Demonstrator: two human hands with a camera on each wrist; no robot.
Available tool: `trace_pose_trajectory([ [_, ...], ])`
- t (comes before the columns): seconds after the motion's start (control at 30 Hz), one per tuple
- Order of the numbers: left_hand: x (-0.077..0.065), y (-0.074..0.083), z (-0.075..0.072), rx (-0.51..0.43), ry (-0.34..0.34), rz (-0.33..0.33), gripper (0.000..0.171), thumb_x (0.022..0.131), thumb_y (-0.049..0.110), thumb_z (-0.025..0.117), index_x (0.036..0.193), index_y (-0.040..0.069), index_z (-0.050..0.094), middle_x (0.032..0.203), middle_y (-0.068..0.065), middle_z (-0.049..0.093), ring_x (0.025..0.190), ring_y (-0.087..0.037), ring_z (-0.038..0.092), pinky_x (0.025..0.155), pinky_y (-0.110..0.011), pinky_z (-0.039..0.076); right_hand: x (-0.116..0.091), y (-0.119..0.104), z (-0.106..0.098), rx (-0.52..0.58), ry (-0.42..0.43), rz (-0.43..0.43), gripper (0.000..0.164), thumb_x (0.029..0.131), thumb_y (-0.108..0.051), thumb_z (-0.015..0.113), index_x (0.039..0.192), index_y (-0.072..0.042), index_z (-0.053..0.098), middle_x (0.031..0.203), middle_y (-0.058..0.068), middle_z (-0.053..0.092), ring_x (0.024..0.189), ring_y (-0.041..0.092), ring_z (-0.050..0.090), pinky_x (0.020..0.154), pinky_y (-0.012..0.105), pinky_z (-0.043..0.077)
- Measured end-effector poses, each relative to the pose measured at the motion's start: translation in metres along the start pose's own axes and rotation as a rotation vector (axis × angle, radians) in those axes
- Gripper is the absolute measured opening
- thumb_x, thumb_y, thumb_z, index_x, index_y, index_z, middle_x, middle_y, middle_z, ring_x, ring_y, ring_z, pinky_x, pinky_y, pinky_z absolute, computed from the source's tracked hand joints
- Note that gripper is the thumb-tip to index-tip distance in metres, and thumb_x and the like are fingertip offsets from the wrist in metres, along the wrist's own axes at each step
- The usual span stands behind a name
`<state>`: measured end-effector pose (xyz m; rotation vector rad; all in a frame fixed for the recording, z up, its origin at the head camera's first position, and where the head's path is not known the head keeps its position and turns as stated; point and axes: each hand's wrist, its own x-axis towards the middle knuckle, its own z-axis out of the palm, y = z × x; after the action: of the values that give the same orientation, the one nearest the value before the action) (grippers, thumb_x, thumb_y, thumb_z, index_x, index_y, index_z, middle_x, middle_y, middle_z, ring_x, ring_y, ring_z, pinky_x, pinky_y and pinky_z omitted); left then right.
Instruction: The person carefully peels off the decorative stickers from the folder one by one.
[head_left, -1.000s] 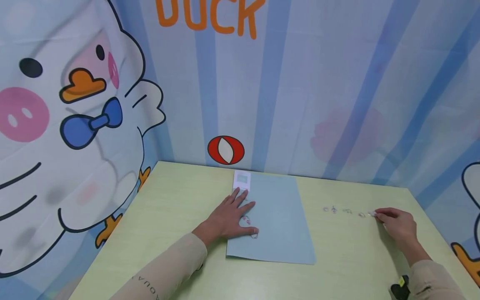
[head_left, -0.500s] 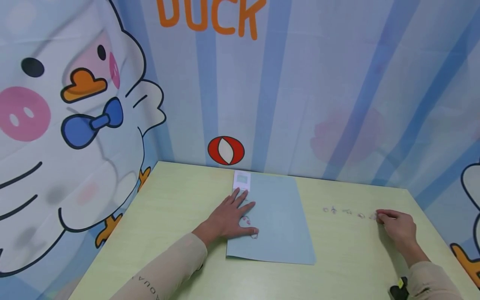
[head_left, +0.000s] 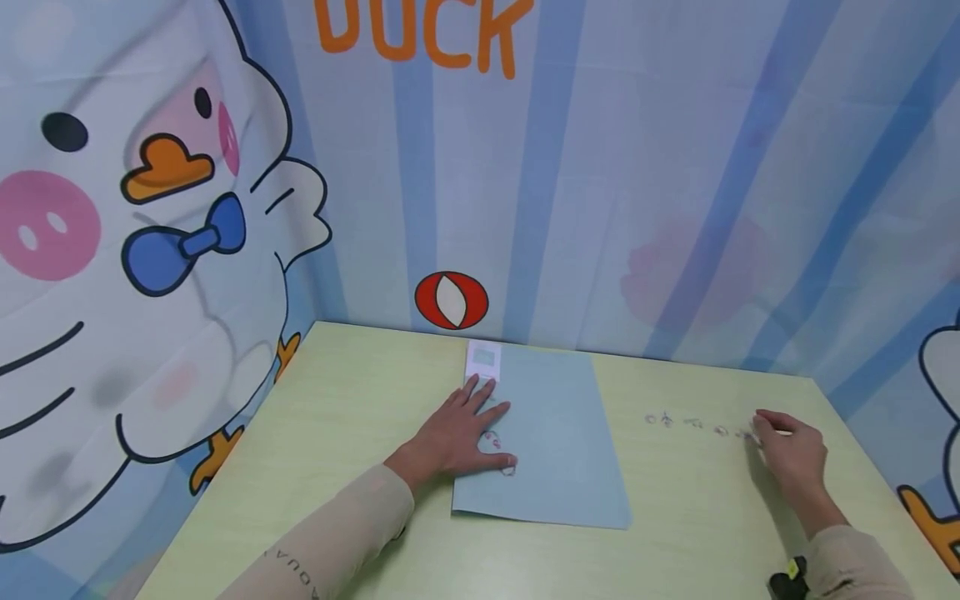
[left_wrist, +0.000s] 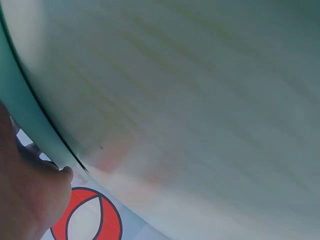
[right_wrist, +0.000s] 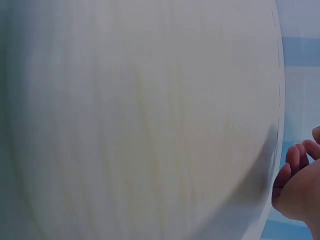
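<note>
My left hand [head_left: 457, 437] lies flat with spread fingers on a pale blue sheet [head_left: 562, 450]. Its fingertips reach the lower edge of a small pale pink card [head_left: 483, 360] with a greyish square. Beside the thumb show a small pink-marked piece [head_left: 492, 442] and an outlined one, partly covered. At the right, my right hand [head_left: 793, 454] is just above the table, fingers loosely bent, with nothing visible between them. Close to its fingertips is the right end of a row of several small clear, dark-outlined pieces [head_left: 693, 423]. The left hand [left_wrist: 35, 195] edges into the left wrist view.
The pale yellow table [head_left: 697, 517] ends at the back against a blue striped cloth backdrop [head_left: 480, 183] with duck drawings. A black strap with a yellow tag [head_left: 791, 575] is on the right wrist.
The right fingertips were down at the last clear piece in the row; they have lifted off it, and the piece lies on the table. The left hand has stayed in place.
</note>
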<state>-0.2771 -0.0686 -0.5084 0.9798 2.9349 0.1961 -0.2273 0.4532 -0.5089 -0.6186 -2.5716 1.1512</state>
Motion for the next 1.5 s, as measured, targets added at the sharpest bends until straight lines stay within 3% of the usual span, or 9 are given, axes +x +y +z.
trace_pose_trajectory([
  [0.13, 0.002, 0.001, 0.000, -0.009, 0.012, 0.009, 0.095, 0.092, 0.085, 0.045, 0.168, 0.028, 0.034, 0.178, -0.008, 0.014, 0.164, -0.036, 0.005, 0.130, -0.053, 0.015, -0.004, -0.009, 0.004, -0.006, 0.023, -0.069, 0.053, 0.110, -0.042, 0.053, 0.135, 0.002, 0.068, 0.112, 0.010, 0.068, 0.083, 0.003, 0.053, 0.062, 0.022, 0.048],
  [0.23, 0.003, 0.003, 0.001, -0.006, 0.009, 0.014, 0.095, 0.092, 0.084, 0.044, 0.168, 0.028, 0.033, 0.178, -0.007, 0.013, 0.164, -0.035, 0.005, 0.130, -0.054, 0.014, -0.008, -0.017, 0.009, 0.009, 0.017, -0.117, 0.052, 0.110, -0.043, 0.054, 0.132, 0.001, 0.070, 0.110, 0.011, 0.069, 0.082, 0.002, 0.055, 0.062, 0.022, 0.049],
  [0.47, 0.002, 0.002, 0.001, 0.039, 0.021, 0.012, 0.094, 0.093, 0.084, 0.044, 0.168, 0.028, 0.035, 0.177, -0.007, 0.017, 0.163, -0.035, 0.008, 0.130, -0.055, 0.013, -0.021, -0.052, 0.032, 0.094, -0.089, -0.230, 0.051, 0.110, -0.041, 0.056, 0.132, 0.003, 0.068, 0.112, 0.023, 0.071, 0.086, 0.017, 0.067, 0.065, 0.021, 0.053],
  [0.57, 0.002, 0.000, -0.001, 0.062, 0.028, 0.002, 0.094, 0.093, 0.085, 0.043, 0.168, 0.029, 0.033, 0.178, -0.007, 0.017, 0.164, -0.034, 0.008, 0.130, -0.055, 0.011, -0.026, -0.069, 0.047, 0.106, -0.134, -0.287, 0.049, 0.111, -0.040, 0.056, 0.133, 0.002, 0.068, 0.111, 0.021, 0.072, 0.087, 0.019, 0.067, 0.067, 0.020, 0.053],
  [0.77, 0.001, -0.002, -0.002, 0.000, 0.023, -0.008, 0.098, 0.092, 0.088, 0.037, 0.169, 0.028, 0.031, 0.178, -0.007, 0.016, 0.164, -0.034, 0.006, 0.130, -0.054, 0.012, -0.043, -0.099, 0.075, 0.100, -0.216, -0.388, 0.039, 0.110, -0.030, 0.060, 0.130, 0.001, 0.070, 0.105, 0.021, 0.072, 0.086, 0.028, 0.069, 0.065, 0.022, 0.051],
  [1.0, -0.007, -0.009, -0.006, -0.047, 0.017, -0.065, 0.103, 0.092, 0.086, 0.042, 0.170, 0.022, 0.026, 0.178, -0.007, 0.012, 0.164, -0.034, 0.006, 0.130, -0.054, 0.015, -0.056, -0.126, 0.106, 0.064, -0.293, -0.532, 0.030, 0.105, -0.021, 0.068, 0.125, 0.001, 0.074, 0.095, 0.012, 0.074, 0.079, 0.019, 0.067, 0.066, 0.025, 0.053],
  [1.17, -0.007, -0.016, -0.006, -0.039, 0.007, -0.059, 0.104, 0.092, 0.085, 0.043, 0.171, 0.021, 0.023, 0.179, -0.007, 0.010, 0.164, -0.035, 0.007, 0.129, -0.054, 0.018, -0.066, -0.138, 0.127, 0.055, -0.352, -0.568, 0.028, 0.103, -0.018, 0.072, 0.125, -0.001, 0.074, 0.096, 0.004, 0.072, 0.084, 0.017, 0.066, 0.070, 0.026, 0.054],
  [1.5, -0.006, -0.014, -0.004, -0.049, -0.017, -0.080, 0.107, 0.089, 0.089, 0.043, 0.172, 0.024, 0.020, 0.179, -0.007, 0.003, 0.164, -0.033, 0.003, 0.130, -0.054, 0.016, -0.088, -0.166, 0.162, 0.062, -0.461, -0.666, 0.036, 0.099, -0.018, 0.077, 0.130, 0.000, 0.072, 0.100, 0.003, 0.071, 0.086, 0.017, 0.069, 0.074, 0.030, 0.058],
])
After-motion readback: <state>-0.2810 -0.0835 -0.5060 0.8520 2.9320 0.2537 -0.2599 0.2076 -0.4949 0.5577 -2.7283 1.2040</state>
